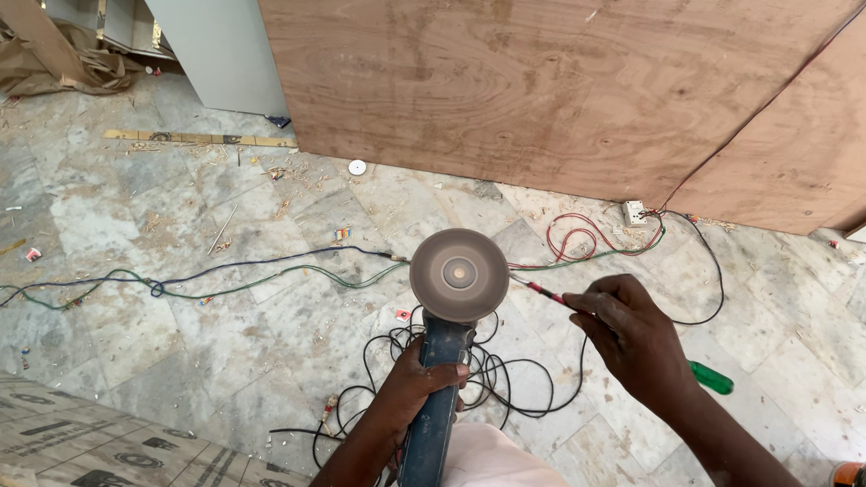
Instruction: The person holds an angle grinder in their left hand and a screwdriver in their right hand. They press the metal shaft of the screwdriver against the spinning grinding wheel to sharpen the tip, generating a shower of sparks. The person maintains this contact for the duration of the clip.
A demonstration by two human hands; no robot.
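Note:
My left hand (pixel 414 383) grips the blue body of an angle grinder (pixel 435 404), which points away from me. Its round grey disc (pixel 458 274) faces up and looks blurred, as if spinning. My right hand (pixel 633 336) pinches a thin red-handled tool (pixel 542 292) whose tip reaches toward the disc's right edge. A green screwdriver handle (pixel 710 378) lies on the floor just beyond my right wrist.
Tangled black cable (pixel 505 378) lies under the grinder. Blue and green wires (pixel 200 281) run left across the marble floor. Red and green wires (pixel 593 245) lead to a white socket (pixel 635 213) by leaning plywood sheets (pixel 523 79). Printed board (pixel 70 437) lies bottom left.

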